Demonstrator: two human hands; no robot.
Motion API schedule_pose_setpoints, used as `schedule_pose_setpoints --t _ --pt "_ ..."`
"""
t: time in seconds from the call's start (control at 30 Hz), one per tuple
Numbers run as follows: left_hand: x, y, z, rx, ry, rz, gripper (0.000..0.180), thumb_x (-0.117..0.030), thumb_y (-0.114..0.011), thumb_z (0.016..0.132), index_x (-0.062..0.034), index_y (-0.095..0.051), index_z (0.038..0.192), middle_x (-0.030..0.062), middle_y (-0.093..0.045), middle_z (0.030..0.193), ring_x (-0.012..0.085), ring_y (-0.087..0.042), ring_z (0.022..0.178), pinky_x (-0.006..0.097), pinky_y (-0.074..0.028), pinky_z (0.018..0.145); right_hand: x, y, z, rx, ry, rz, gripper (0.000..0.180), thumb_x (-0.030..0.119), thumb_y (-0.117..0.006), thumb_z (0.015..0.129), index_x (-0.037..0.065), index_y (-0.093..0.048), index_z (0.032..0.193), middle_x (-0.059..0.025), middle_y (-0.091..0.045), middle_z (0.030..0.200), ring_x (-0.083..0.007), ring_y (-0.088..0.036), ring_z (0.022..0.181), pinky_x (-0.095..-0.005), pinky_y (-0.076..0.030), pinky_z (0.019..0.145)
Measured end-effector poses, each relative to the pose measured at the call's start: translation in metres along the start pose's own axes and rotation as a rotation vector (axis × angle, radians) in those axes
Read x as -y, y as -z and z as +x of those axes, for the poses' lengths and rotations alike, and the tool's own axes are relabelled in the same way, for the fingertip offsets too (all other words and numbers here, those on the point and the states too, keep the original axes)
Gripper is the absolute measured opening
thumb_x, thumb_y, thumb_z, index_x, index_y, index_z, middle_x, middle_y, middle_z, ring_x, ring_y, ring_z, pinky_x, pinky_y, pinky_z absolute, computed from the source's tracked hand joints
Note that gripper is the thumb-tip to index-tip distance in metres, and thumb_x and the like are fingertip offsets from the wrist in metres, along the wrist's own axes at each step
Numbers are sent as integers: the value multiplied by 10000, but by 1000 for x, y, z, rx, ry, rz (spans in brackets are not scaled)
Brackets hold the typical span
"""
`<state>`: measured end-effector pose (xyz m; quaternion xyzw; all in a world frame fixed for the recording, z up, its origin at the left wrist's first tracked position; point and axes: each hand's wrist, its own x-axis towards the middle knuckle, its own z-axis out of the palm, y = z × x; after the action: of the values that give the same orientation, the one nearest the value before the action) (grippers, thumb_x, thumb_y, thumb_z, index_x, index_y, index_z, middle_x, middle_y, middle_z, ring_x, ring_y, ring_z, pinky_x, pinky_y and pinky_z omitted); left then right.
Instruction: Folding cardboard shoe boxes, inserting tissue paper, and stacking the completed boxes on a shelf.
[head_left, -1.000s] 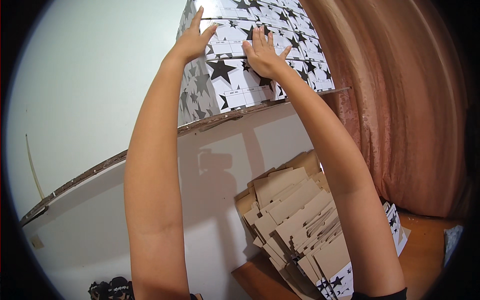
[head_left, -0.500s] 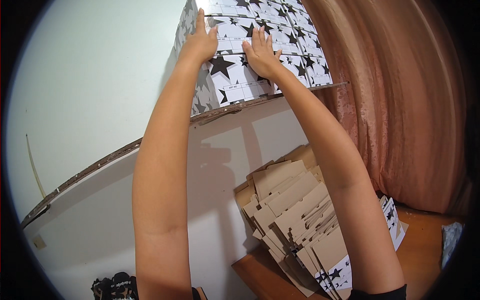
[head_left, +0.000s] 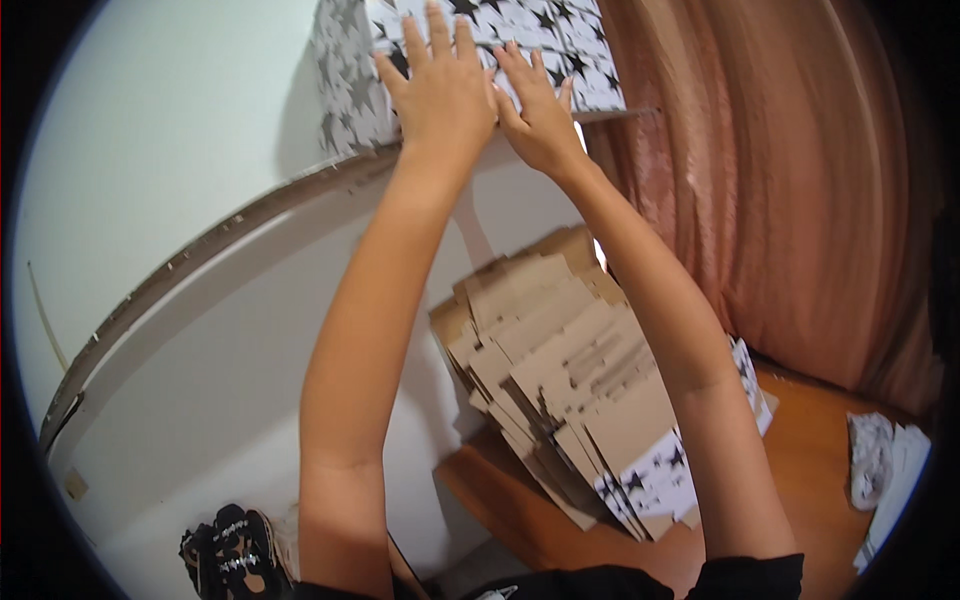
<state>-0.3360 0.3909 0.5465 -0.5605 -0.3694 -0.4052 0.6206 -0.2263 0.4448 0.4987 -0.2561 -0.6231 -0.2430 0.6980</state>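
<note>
White boxes with black stars (head_left: 350, 95) stand stacked at the top of the view, on a narrow wall shelf (head_left: 215, 232). Both my arms stretch up to them. My left hand (head_left: 443, 100) lies against the front of the stack with its fingers spread, near the left corner. Just right of it, my right hand (head_left: 540, 115) is also open, its fingers apart against the lower front of the boxes. The two hands nearly touch. Nothing is held in either one. The upper part of the stack is cut off by the view's edge.
Below the shelf, a pile of flattened brown cardboard boxes (head_left: 560, 330), some star-printed, leans on an orange-brown wooden table (head_left: 810, 470). A pinkish-brown curtain (head_left: 780, 200) hangs at right. Crumpled clear plastic (head_left: 870, 460) lies on the table's right side. Black sandals (head_left: 240, 550) are at lower left.
My left hand has shifted from the stack's left edge onto its front, closer to my right hand. The view has tilted down, so the boxes sit higher and more sandals show.
</note>
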Motion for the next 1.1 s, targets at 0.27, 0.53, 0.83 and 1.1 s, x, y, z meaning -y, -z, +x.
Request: schedule_pose_setpoints --t 0.27,0.53,0.83,1.1 --pt "-127 75 -204 303 74 -657 419 -234 -575 801 -83 -530 1189 83 -435 1306 306 -391 1205 457 -322 975 15 128 -229 62 -264 -94 220 98 -529 790 122 -603 996 -59 -568 1058 -265 -476 1089 -502 -194 1009" --pt "-260 138 -432 928 147 -1139 478 -208 -625 754 -14 -482 1167 131 -496 1158 303 -480 1024 426 -384 873 106 282 -521 508 -828 -338 200 50 -539 767 61 -587 960 -130 -549 998 -323 -502 985 -400 -368 866" --pt "-324 154 -434 1150 98 -859 660 -254 -764 632 -39 -420 1152 117 -477 1040 289 -475 996 424 -352 803 148 357 -541 401 -1117 -240 258 66 -549 787 16 -543 1040 -169 -510 1064 -328 -505 992 -380 -414 847" --pt "-378 228 -433 1805 275 -1174 361 -271 -643 696 -113 -617 1020 130 -583 1067 366 -455 1089 519 -298 923 103 389 -541 309 -1395 -446 751 410 -606 792 -92 -324 1274 -350 -329 1261 -450 -319 1201 -431 -261 1025"
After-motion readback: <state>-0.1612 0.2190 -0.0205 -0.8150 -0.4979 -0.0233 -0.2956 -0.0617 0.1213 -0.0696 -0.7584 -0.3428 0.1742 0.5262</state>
